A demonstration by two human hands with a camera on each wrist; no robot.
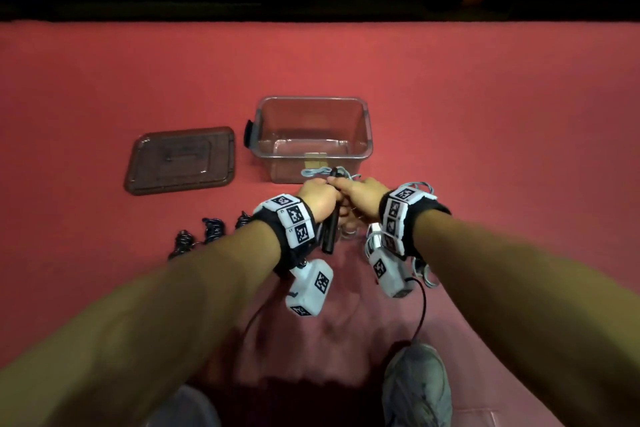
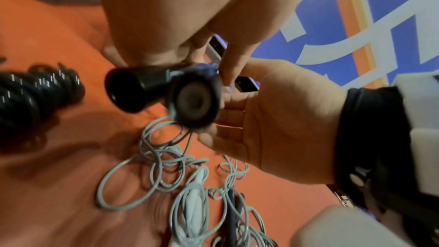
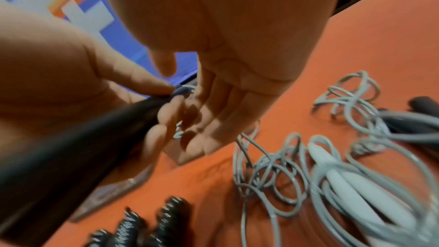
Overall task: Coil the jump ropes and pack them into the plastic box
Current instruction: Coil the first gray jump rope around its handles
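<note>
My left hand (image 1: 317,199) grips two black jump-rope handles (image 1: 330,225) held together, just in front of the clear plastic box (image 1: 313,100). In the left wrist view the handle ends (image 2: 194,100) face the camera. My left thumb (image 3: 159,86) presses thin grey rope against the handle tops. My right hand (image 1: 363,194) lies against them with straight fingers (image 3: 202,119), palm facing my left hand. Loose grey rope (image 2: 166,166) (image 3: 273,176) trails in loops on the red floor below. The box stands without its lid.
The brown lid (image 1: 180,159) lies flat to the left of the box. Black coiled ropes (image 1: 211,229) (image 3: 171,219) sit on the floor by my left forearm. A pale handle (image 3: 344,181) wrapped in grey rope lies under my right wrist. My shoe (image 1: 415,388) is near the bottom.
</note>
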